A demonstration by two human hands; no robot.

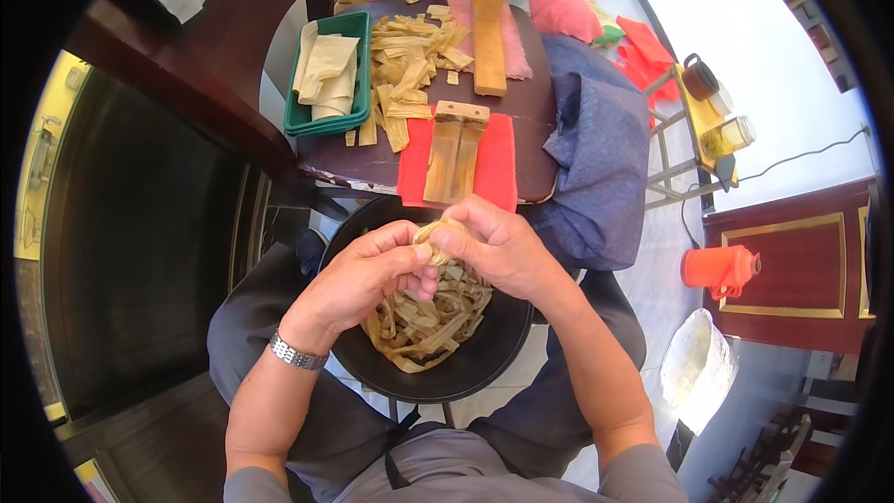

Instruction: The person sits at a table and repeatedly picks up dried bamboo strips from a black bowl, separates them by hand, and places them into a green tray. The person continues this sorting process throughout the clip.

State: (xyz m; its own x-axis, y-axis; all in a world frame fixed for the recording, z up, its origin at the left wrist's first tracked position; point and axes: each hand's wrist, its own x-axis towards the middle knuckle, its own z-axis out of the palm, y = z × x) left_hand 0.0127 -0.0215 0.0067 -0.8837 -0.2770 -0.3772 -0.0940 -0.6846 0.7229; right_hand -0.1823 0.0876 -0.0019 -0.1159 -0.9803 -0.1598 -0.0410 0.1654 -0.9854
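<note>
A small tan bundle of dried leaf strips (441, 239) is pinched between my two hands, above a black round basin. My left hand (380, 262), with a metal-band watch on its wrist, grips it from the left. My right hand (492, 244) holds it from the right, thumb across its front. Beneath my hands, many loose dried strips (426, 328) lie in the basin (482, 370) between my knees. Just beyond, a wooden block with a lengthwise groove (452, 161) rests on a red cloth (498, 161) at the near edge of the dark table (538, 147).
Cut strips (412, 49) are piled on the table beside a green plastic tray (363, 77) holding folded pale sheets (328, 70). A wooden board (490, 42) leans over a pink cloth. Blue fabric (601, 154) hangs at the right. A red thermos (716, 271) stands further right.
</note>
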